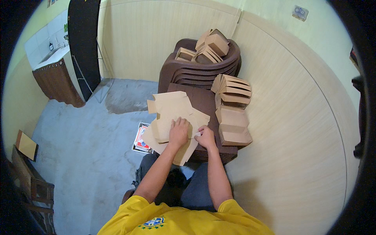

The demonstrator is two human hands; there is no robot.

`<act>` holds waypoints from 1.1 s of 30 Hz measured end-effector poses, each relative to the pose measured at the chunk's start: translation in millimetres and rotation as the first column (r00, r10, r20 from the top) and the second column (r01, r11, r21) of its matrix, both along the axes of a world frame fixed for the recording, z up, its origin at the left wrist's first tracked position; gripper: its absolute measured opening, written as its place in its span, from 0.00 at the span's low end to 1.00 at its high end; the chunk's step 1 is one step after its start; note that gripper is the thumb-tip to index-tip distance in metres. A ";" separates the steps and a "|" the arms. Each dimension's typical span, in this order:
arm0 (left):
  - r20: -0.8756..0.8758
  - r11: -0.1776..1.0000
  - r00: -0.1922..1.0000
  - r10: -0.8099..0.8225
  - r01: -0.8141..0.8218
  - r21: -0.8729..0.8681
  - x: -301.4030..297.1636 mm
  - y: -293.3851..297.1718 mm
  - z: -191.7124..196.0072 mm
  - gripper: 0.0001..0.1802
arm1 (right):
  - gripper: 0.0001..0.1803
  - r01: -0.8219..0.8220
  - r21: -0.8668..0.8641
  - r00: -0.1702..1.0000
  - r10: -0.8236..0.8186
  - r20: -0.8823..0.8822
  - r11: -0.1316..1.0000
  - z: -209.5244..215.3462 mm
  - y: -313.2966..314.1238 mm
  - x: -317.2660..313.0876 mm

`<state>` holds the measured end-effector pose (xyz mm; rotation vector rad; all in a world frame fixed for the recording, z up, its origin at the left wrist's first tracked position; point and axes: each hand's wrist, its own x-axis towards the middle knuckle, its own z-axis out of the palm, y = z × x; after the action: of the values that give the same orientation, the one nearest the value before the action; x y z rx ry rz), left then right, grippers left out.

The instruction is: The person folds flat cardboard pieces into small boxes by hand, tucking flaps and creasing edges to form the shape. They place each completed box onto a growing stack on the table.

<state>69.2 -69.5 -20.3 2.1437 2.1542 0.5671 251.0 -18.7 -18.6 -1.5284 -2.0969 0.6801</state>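
Flat, die-cut cardboard box blanks (170, 105) lie overlapping on a dark brown stack (200, 98) in front of me, jutting past its left and near edges. My left hand (179, 132) rests on the upper blank, its fingers stretched out over the board. At the right side of the blanks, my right hand (206, 138) has thumb and fingers closed on a small flap at the edge. Folded open cardboard boxes (234, 117) sit just right of that hand, with several more nested behind them.
Stacked brown plastic chairs (170, 70) stand behind, holding more folded boxes (211, 47). A crate with printed papers (141, 137) is on the floor at left. The wall (290, 125) curves close on the right. A curtained sink (58, 80) stands far left.
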 end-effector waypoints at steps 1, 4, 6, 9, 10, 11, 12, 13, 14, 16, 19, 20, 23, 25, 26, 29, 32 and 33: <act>-0.005 0.996 0.999 -0.052 0.052 0.077 3.0 -4.2 -9.3 0.36 | 0.19 0.015 0.025 1.000 -0.015 -0.002 1.000 -0.2 -2.8 -0.6; 0.011 0.980 0.995 -0.095 0.092 0.178 9.8 -16.3 -30.1 0.39 | 0.28 0.067 0.057 0.997 -0.068 0.031 0.996 -1.2 -6.8 -6.4; 0.076 0.980 0.989 -0.129 0.116 0.159 9.9 -23.5 -35.1 0.40 | 0.32 0.127 0.040 0.988 -0.130 0.086 0.991 -1.3 -9.5 -13.6; 0.189 0.975 0.959 -0.212 0.193 0.113 4.3 -28.5 -29.6 0.38 | 0.34 0.229 0.016 0.958 -0.228 0.175 0.973 2.3 -14.4 -26.4; 0.202 0.974 0.955 -0.218 0.199 0.109 3.3 -29.5 -26.4 0.37 | 0.34 0.241 0.013 0.951 -0.238 0.195 0.971 4.0 -15.9 -29.5; 0.214 0.973 0.951 -0.224 0.206 0.106 2.2 -29.8 -22.9 0.35 | 0.35 0.257 0.025 0.942 -0.257 0.217 0.966 6.1 -16.7 -31.8; 0.249 0.977 0.946 -0.208 0.188 0.102 1.0 -28.8 -19.5 0.33 | 0.35 0.263 0.029 0.938 -0.263 0.225 0.964 7.8 -17.5 -33.8; 0.284 0.980 0.939 -0.194 0.172 0.098 0.6 -27.4 -16.4 0.31 | 0.34 0.275 0.048 0.931 -0.279 0.235 0.960 9.3 -17.7 -35.1; 0.320 0.983 0.930 -0.180 0.159 0.091 1.3 -26.5 -14.4 0.29 | 0.34 0.288 0.067 0.923 -0.296 0.247 0.955 10.5 -17.5 -34.6; 0.324 0.979 0.926 -0.192 0.155 0.135 4.0 -25.7 -12.0 0.28 | 0.31 0.235 0.081 0.953 -0.246 0.175 0.969 11.0 -18.6 -34.3; 0.388 0.982 0.915 -0.109 0.038 0.185 7.4 -27.5 -11.9 0.27 | 0.29 0.147 0.226 0.982 -0.169 0.084 0.963 6.4 -28.6 -40.1; 0.433 0.988 0.899 -0.071 0.004 0.154 7.4 -28.8 -12.3 0.26 | 0.29 0.133 0.245 0.983 -0.159 0.087 0.960 4.1 -35.1 -43.4; 0.472 0.975 0.870 -0.144 0.044 0.216 1.3 -28.6 -13.3 0.23 | 0.33 -0.024 0.269 0.983 -0.026 0.181 0.963 -0.1 -55.2 -50.3; 0.431 0.980 0.890 -0.148 0.075 0.182 -2.3 -25.5 -13.2 0.24 | 0.44 -0.089 0.301 0.968 0.012 0.250 0.950 2.0 -65.5 -50.5; 0.399 0.988 0.907 -0.131 0.085 0.131 -2.6 -23.2 -13.1 0.25 | 0.46 -0.116 0.304 0.966 0.036 0.255 0.945 5.0 -69.7 -47.5; 0.352 0.990 0.931 -0.099 0.056 0.130 1.5 -18.9 -14.2 0.21 | 0.52 -0.174 0.187 0.961 0.125 0.247 0.967 16.1 -92.7 -30.2; 0.215 0.982 0.972 -0.093 0.055 0.180 5.6 -19.9 -20.1 0.23 | 0.54 -0.196 0.091 0.916 0.149 0.373 0.977 23.1 -115.9 -17.0; 0.211 0.980 0.971 -0.112 0.074 0.183 5.2 -19.9 -22.4 0.23 | 0.54 -0.199 0.086 0.897 0.145 0.418 0.976 23.7 -119.8 -16.5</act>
<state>74.5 -89.5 -42.8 2.1316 1.9411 0.9677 234.6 -138.5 5.1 -1.5269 -2.5563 0.2864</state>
